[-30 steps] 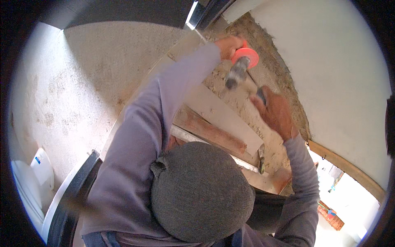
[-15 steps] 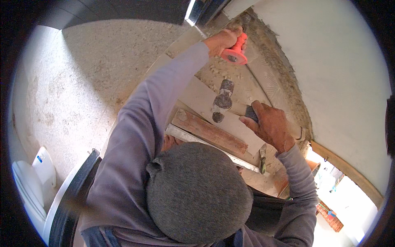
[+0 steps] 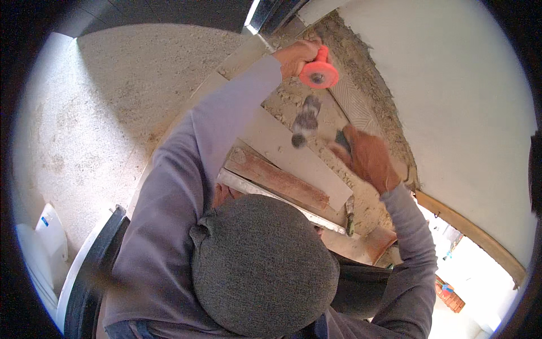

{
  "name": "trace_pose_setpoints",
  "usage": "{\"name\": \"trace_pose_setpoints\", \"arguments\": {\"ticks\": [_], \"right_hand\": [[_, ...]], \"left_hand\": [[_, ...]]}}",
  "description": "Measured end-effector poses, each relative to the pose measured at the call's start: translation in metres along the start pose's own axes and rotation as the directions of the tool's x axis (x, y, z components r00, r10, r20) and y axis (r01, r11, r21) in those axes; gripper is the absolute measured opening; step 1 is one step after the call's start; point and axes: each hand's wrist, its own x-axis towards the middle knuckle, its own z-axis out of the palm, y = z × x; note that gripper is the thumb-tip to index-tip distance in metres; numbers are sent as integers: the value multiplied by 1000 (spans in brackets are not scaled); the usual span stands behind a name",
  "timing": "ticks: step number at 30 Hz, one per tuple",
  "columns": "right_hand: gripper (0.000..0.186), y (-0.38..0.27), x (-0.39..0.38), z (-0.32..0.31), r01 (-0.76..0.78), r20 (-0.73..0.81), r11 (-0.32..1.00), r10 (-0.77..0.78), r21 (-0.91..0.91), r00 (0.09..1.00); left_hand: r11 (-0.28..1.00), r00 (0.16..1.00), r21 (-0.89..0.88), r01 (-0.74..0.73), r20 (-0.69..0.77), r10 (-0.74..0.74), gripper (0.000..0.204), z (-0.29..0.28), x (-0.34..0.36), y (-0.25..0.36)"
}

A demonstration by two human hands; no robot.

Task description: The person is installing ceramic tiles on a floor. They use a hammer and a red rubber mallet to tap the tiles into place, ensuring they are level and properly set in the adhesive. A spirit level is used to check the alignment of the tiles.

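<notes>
My left hand [image 3: 296, 59] grips a chisel with a bright red hand guard [image 3: 322, 75], held against the rubble-strewn strip along the wall's base. In my right hand [image 3: 370, 158], fingers closed round its handle, is a hammer; its blurred metal head [image 3: 305, 121] hangs a short way below the chisel guard, apart from it. Beneath them lie broken mortar [image 3: 291, 87], a pale tile board [image 3: 313, 166] and a reddish wooden plank [image 3: 271, 175]. A small tool, perhaps a trowel or knife [image 3: 350, 214], lies below the board's right end.
A whitish wall [image 3: 463, 113] rises on the right, its lower edge rough and exposed. Speckled flooring [image 3: 113, 85] spreads left, with a white plastic object [image 3: 51, 231] lower down. A rounded grey knit cap shape [image 3: 262, 260] fills the bottom middle. A bright opening is at lower right.
The hammer dropped away from the guard between the first two frames, then rose slightly and is blurred now. My left hand with the chisel has shifted a little up and leftward since the first frame.
</notes>
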Motion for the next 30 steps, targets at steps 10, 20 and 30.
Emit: {"name": "trace_pose_setpoints", "arguments": {"ticks": [10,20,30], "right_hand": [[45,-27,-48,10,-8,69,994,0,111,998],[47,-36,-41,-5,5,32,998,-7,59,999],[45,-41,-38,-13,91,-55,996,-92,-10,994]], "left_hand": [[995,975,-14,95,204,-90,42,5,-13,-11],[981,973,143,130,172,-154,40,4,-15,3],[980,976,189,58,194,-95,43,1,-8,0]]}}
